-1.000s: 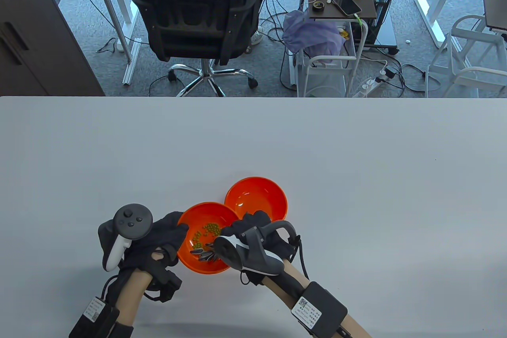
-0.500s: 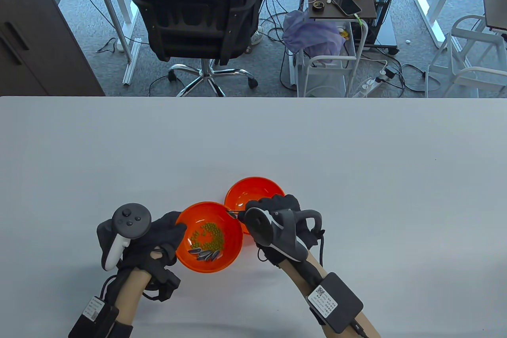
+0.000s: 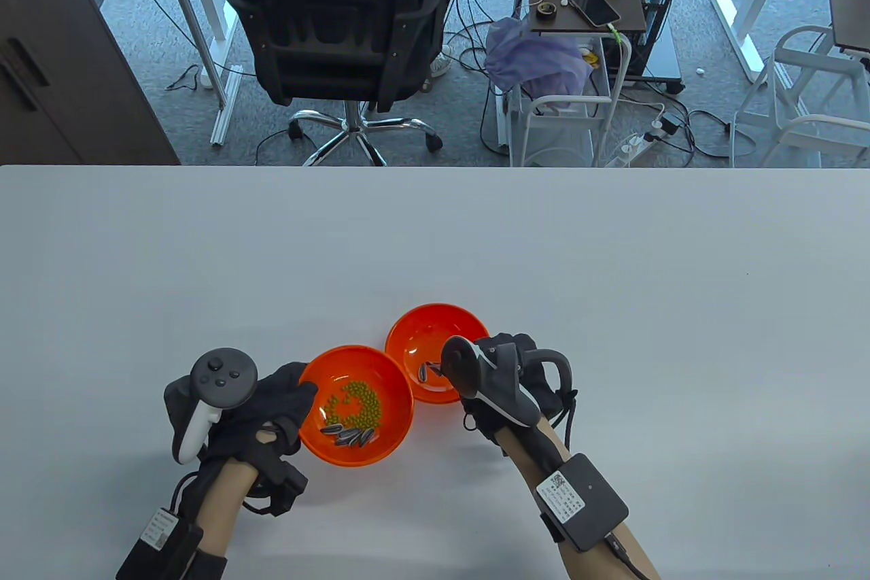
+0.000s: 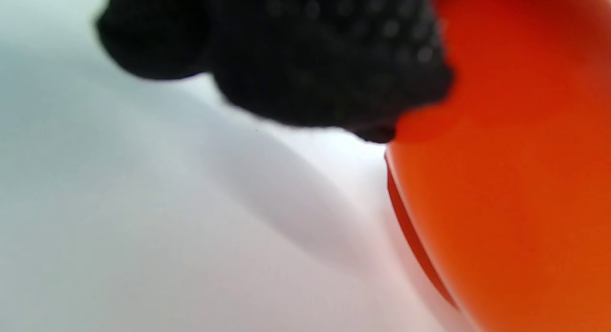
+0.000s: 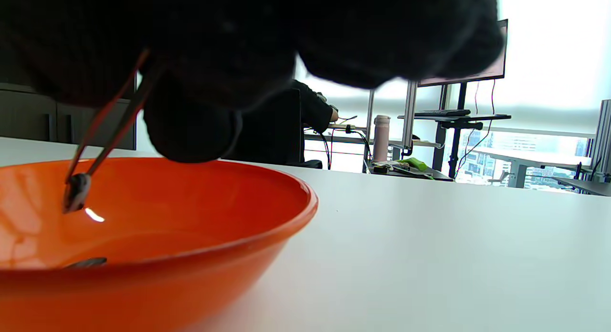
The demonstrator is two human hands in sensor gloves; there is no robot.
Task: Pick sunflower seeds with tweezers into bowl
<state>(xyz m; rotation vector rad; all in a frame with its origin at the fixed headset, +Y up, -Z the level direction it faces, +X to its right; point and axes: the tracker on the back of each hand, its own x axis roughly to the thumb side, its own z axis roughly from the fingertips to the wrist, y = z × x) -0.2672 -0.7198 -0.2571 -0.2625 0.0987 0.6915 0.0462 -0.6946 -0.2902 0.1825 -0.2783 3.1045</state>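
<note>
The right hand (image 3: 506,379) has swung from the near bowl (image 3: 355,403) across to the far bowl (image 3: 435,352). Its tweezers (image 5: 107,127) grip one seed (image 5: 75,192) just above the bowl's floor, where others (image 3: 430,370) already lie. The left hand (image 3: 272,406) still holds the near bowl's rim. More seeds (image 3: 349,436) wait beside green beans (image 3: 357,402), so release looks next.

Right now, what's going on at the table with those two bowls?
The right hand holds tweezers with a sunflower seed pinched at the tips, above the inside of the far orange bowl, where a seed or two already lie. The left hand rests on the rim of the near orange bowl, which holds green beans and several more seeds.
</note>
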